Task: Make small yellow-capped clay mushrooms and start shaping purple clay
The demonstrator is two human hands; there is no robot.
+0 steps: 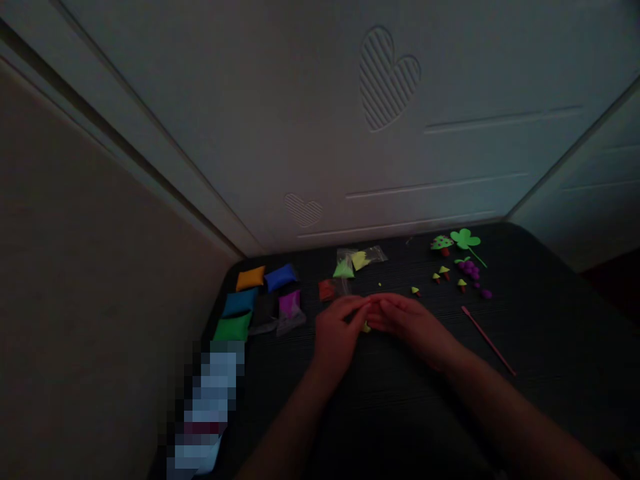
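Note:
My left hand and my right hand meet over the dark table, fingertips pressed together. Between them shows a small yellow piece of clay; both hands pinch at it. Just beyond the fingers lie a red clay bag and open bags of green and yellow clay. A tiny yellow-and-red cone sits close to my right hand.
Coloured clay bags lie at the left: orange, blue, teal, green, purple. Finished clay pieces sit at the back right: mushroom, green leaf, purple grapes. A pink stick lies right.

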